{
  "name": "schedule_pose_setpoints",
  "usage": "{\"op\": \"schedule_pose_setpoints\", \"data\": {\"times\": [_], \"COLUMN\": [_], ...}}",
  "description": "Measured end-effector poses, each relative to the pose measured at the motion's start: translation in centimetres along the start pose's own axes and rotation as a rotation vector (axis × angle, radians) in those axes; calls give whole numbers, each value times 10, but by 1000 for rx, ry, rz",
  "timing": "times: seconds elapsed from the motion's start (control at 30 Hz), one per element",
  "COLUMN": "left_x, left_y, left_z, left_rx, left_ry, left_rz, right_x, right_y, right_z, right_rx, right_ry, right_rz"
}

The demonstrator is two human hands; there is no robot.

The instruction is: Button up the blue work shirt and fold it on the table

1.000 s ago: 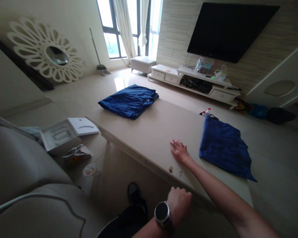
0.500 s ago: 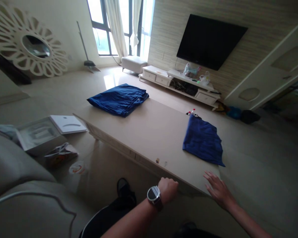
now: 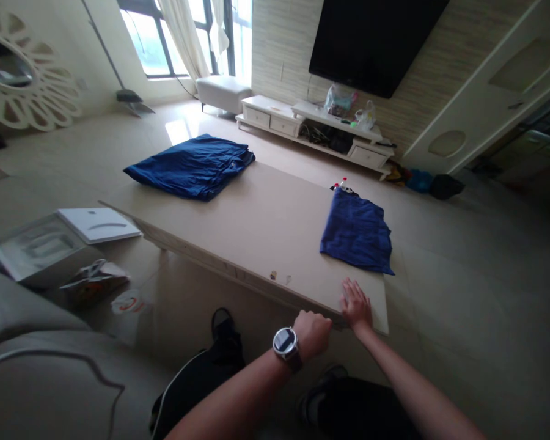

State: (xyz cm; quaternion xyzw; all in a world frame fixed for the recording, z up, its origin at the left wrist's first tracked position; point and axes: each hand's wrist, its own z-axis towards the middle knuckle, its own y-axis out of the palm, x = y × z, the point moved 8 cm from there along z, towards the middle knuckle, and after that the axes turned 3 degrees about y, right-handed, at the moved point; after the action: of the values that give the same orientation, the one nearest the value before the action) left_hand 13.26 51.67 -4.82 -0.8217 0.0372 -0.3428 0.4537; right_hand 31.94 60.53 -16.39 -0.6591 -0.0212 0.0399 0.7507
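My left hand (image 3: 312,335), with a round-faced watch (image 3: 285,341) on the wrist, is curled into a fist just off the near edge of the table (image 3: 256,226); nothing shows in it. Flat on the tabletop near its right end lies my right hand (image 3: 356,304), fingers stretched out and holding nothing. Just beyond it, a folded dark blue cloth (image 3: 357,231), perhaps a garment, rests on the table. Toward the far left end lies a larger, wrinkled blue garment (image 3: 195,168), folded too. Neither hand touches the fabric.
Two small objects (image 3: 273,275) sit near the table's front edge. Red-capped bottles (image 3: 341,183) show behind the right cloth. On the left are a sofa (image 3: 41,379), an opened box (image 3: 50,247), a white box (image 3: 98,223) and plastic bags (image 3: 96,281). A TV cabinet (image 3: 270,116) stands along the wall.
My right hand has moved left and forward, its fingers now lying on the tabletop. The left hand stays closed beside the table edge. The view has shifted down and to the right; both blue items remain in place.
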Motion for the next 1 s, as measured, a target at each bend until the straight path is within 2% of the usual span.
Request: {"op": "schedule_pose_setpoints", "data": {"times": [0.17,0.37,0.6,0.8,1.0], "left_x": [-4,-23,-1,-4,0], "left_y": [29,64,68,78,79], "left_z": [13,9,7,3,4], "left_rx": [-35,-148,-140,-177,-162], "left_ry": [110,-7,95,48,85], "left_rz": [-15,39,36,65,65], "right_x": [2,-4,-6,-5,-5], "right_y": [-5,-9,-16,-12,-12], "right_z": [-4,-4,-1,-2,-3], "right_rx": [-19,-65,-85,-124,-113], "right_ry": [12,31,47,61,49], "right_rz": [-20,-19,-27,-32,-11]}}
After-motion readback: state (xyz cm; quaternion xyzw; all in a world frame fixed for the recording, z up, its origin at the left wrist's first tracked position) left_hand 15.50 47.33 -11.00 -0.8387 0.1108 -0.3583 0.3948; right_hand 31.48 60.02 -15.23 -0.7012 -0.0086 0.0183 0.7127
